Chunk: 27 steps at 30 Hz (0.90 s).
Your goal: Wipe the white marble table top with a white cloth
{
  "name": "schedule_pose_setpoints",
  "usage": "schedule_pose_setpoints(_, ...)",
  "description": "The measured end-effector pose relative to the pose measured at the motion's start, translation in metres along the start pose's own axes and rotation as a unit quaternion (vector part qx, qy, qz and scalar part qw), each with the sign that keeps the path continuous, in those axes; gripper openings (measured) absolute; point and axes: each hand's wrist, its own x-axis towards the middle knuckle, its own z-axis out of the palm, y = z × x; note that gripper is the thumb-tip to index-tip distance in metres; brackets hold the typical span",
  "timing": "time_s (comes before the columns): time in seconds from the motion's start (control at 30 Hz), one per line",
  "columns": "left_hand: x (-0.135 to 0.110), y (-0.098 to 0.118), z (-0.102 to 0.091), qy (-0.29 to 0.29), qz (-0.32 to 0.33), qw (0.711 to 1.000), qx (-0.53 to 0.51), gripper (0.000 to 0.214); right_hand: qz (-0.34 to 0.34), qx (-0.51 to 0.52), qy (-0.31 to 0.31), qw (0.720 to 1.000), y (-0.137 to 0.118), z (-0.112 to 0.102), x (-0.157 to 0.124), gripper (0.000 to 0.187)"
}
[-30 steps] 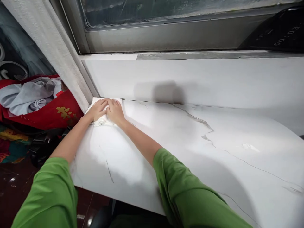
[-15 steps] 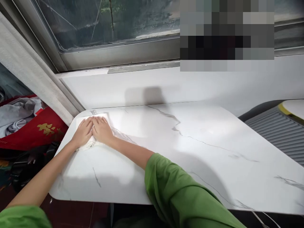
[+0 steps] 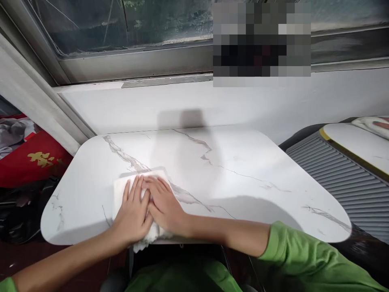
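A folded white cloth [image 3: 120, 188] lies on the white marble-patterned table [image 3: 243, 154], near its front edge and left of the middle. My left hand [image 3: 133, 215] presses flat on the cloth, fingers stretched out and a little apart. Beside it my right hand [image 3: 165, 205] also lies flat on the cloth, its fingers extended and its thumb side against the left hand. The cloth's crumpled near end hangs slightly past the table's front edge. Parts of the cloth are hidden under both hands.
Behind the table stand a white wall [image 3: 127, 109] and a metal-framed window [image 3: 136, 65]. To the right is a grey ribbed surface [image 3: 337, 174] next to another white tabletop [image 3: 358, 142]. A red bag [image 3: 36, 158] with gold lettering sits at the left, by a pale curtain [image 3: 36, 93].
Both hands and the cloth have moved from the table's far left corner toward me and to the right, to the front edge. The view has shifted a little to the right.
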Motion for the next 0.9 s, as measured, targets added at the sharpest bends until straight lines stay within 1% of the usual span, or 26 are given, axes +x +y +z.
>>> schedule_pose_setpoints(0.03, 0.014, -0.005, 0.004, -0.002, -0.006, 1.000, -0.005, 0.056, 0.012, -0.006, 0.002, 1.000, 0.009, -0.004, 0.011, 0.039)
schedule_pose_setpoints(0.1, 0.051, -0.021, 0.014, -0.001, -0.030, 0.999, -0.013, 0.057, 0.027, -0.024, 0.010, 0.999, 0.034, -0.011, 0.043, 0.036)
schedule_pose_setpoints(0.2, 0.118, -0.050, 0.029, 0.005, -0.073, 0.997, -0.015, 0.056, 0.013, -0.068, 0.034, 0.997, 0.082, -0.024, 0.098, 0.038)
schedule_pose_setpoints(0.27, 0.162, -0.065, 0.038, 0.016, -0.079, 0.997, -0.020, 0.054, 0.010, -0.086, 0.054, 0.995, 0.114, -0.036, 0.130, 0.039)
schedule_pose_setpoints(0.33, 0.198, -0.073, 0.045, 0.033, -0.078, 0.996, -0.030, 0.050, 0.014, -0.090, 0.071, 0.993, 0.139, -0.049, 0.152, 0.038)
schedule_pose_setpoints(0.37, 0.212, -0.074, 0.047, 0.040, -0.080, 0.995, -0.034, 0.049, 0.020, -0.086, 0.076, 0.993, 0.149, -0.055, 0.159, 0.037)
schedule_pose_setpoints(0.43, 0.232, -0.073, 0.051, 0.051, -0.090, 0.994, -0.039, 0.045, 0.039, -0.076, 0.081, 0.993, 0.161, -0.067, 0.167, 0.036)
schedule_pose_setpoints(0.5, 0.241, -0.071, 0.053, 0.059, -0.096, 0.993, -0.038, 0.044, 0.057, -0.069, 0.082, 0.993, 0.165, -0.074, 0.168, 0.036)
schedule_pose_setpoints(0.57, 0.244, -0.069, 0.055, 0.062, -0.099, 0.992, -0.038, 0.044, 0.062, -0.066, 0.082, 0.993, 0.165, -0.077, 0.166, 0.037)
schedule_pose_setpoints(0.67, 0.240, -0.065, 0.054, 0.048, -0.096, 0.993, -0.044, 0.045, 0.064, -0.067, 0.090, 0.992, 0.161, -0.075, 0.160, 0.039)
schedule_pose_setpoints(0.73, 0.234, -0.058, 0.053, 0.035, -0.094, 0.994, -0.047, 0.046, 0.059, -0.074, 0.096, 0.991, 0.158, -0.074, 0.152, 0.041)
schedule_pose_setpoints(0.83, 0.221, -0.036, 0.050, 0.017, -0.093, 0.994, -0.053, 0.049, 0.043, -0.091, 0.092, 0.991, 0.154, -0.078, 0.126, 0.045)
schedule_pose_setpoints(0.9, 0.207, -0.012, 0.047, 0.008, -0.083, 0.995, -0.060, 0.054, 0.041, -0.111, 0.082, 0.990, 0.149, -0.084, 0.097, 0.046)
